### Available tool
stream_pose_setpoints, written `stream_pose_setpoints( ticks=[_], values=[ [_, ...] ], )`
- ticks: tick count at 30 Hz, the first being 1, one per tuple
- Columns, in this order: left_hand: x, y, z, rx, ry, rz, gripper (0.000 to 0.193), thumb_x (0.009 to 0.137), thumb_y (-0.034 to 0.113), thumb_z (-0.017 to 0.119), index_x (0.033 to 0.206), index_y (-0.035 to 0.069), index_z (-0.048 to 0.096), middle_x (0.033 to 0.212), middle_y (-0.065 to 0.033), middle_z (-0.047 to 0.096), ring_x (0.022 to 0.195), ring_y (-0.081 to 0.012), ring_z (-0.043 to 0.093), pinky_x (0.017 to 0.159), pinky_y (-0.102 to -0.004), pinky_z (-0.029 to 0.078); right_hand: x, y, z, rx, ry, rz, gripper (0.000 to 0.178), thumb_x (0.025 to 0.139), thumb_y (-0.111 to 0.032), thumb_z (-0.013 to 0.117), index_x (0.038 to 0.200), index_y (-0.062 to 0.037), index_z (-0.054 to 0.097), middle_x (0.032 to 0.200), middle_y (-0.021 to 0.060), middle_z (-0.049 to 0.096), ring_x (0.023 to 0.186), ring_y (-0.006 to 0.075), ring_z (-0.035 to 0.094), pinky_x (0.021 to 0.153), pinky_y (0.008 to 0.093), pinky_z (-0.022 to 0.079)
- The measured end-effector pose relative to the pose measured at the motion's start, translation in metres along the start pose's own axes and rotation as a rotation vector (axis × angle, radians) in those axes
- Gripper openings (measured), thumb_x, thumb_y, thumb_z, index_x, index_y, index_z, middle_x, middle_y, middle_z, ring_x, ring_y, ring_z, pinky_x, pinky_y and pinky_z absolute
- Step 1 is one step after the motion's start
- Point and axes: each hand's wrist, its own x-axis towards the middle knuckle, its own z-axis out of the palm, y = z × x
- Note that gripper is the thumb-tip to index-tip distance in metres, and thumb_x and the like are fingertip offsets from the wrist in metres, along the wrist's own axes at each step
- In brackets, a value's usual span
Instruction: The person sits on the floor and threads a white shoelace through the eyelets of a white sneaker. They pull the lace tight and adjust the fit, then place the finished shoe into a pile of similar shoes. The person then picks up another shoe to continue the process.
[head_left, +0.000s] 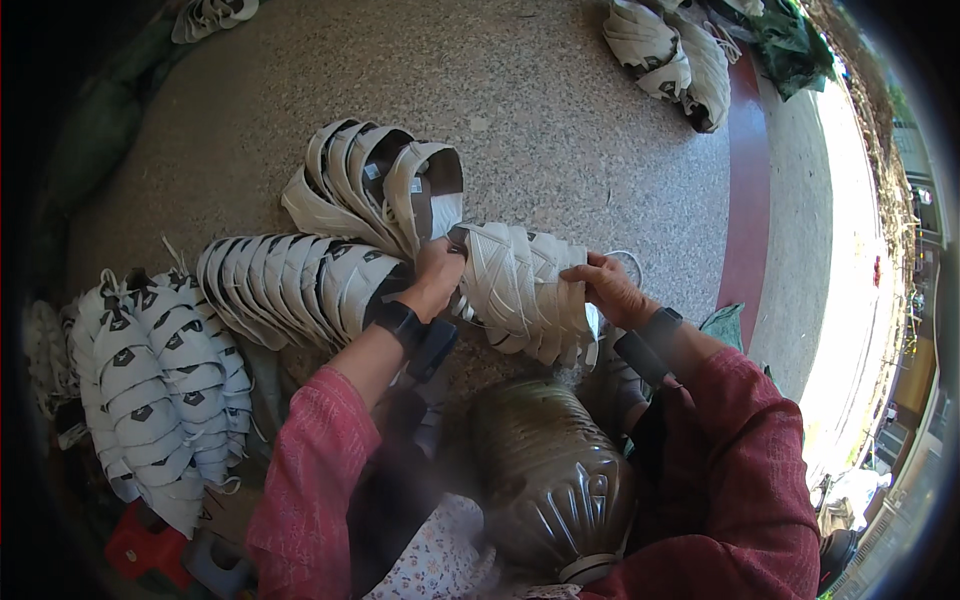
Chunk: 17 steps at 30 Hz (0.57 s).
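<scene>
A nested stack of cream shoe uppers [522, 285] lies across the space between my hands. My left hand [437, 277] is closed on the stack's left end, at a dark edge; its fingertips are partly hidden. At the other end, my right hand [612, 290] pinches the rim of an upper between thumb and fingers. A loose white lace loops beside the right hand. Just left of my left hand lies a longer row of nested cream uppers [290, 285] with dark linings. Beyond it, a shorter stack of uppers [375, 185] rests on the speckled floor, its openings showing.
A large brown-tinted plastic bottle [550, 460] lies close to my body. White uppers with dark patches [160, 390] are piled at left, above a red plastic object [145, 545]. More uppers [672, 60] and a green bag [792, 48] sit far right, near a dark red floor stripe [745, 170].
</scene>
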Motion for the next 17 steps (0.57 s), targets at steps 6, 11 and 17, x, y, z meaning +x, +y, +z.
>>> stream_pose_setpoints(
  ticks=[6,11,17],
  values=[
    [0.015,-0.023,0.002,-0.026,0.062,0.061,0.022,0.088,0.001,0.06,0.106,-0.004,0.072,0.094,-0.0061,0.072,0.08,-0.0127,0.063,0.073,-0.0281,0.05,-0.01,0.007,-0.004,0.012,0.227,0.096,0.057,0.087,-0.017,0.073,0.136,0.0021,0.052,0.13,0.0167,0.06,0.11,0.0254,0.065,0.098,0.0399,0.053],
    [0.004,-0.002,0.011,0.031,0.036,0.046,0.02,0.09,0.001,0.059,0.103,-0.001,0.074,0.093,-0.0032,0.073,0.08,-0.012,0.063,0.073,-0.0278,0.051,0.001,0.001,-0.009,-0.885,0.361,-0.455,0.068,0.087,-0.027,0.073,0.144,-0.0033,0.046,0.142,0.0181,0.051,0.125,0.033,0.056,0.105,0.0443,0.046],
    [0.01,0.003,0.014,0.359,0.044,0.215,0.023,0.082,0.018,0.067,0.098,0.005,0.076,0.089,-0.0211,0.073,0.091,-0.0359,0.072,0.083,-0.0418,0.054,0.042,-0.02,0.031,-1.005,-0.154,-0.489,0.069,0.081,-0.033,0.072,0.141,-0.0084,0.049,0.149,0.0178,0.045,0.139,0.0388,0.041,0.116,0.0489,0.031]
  ],
)
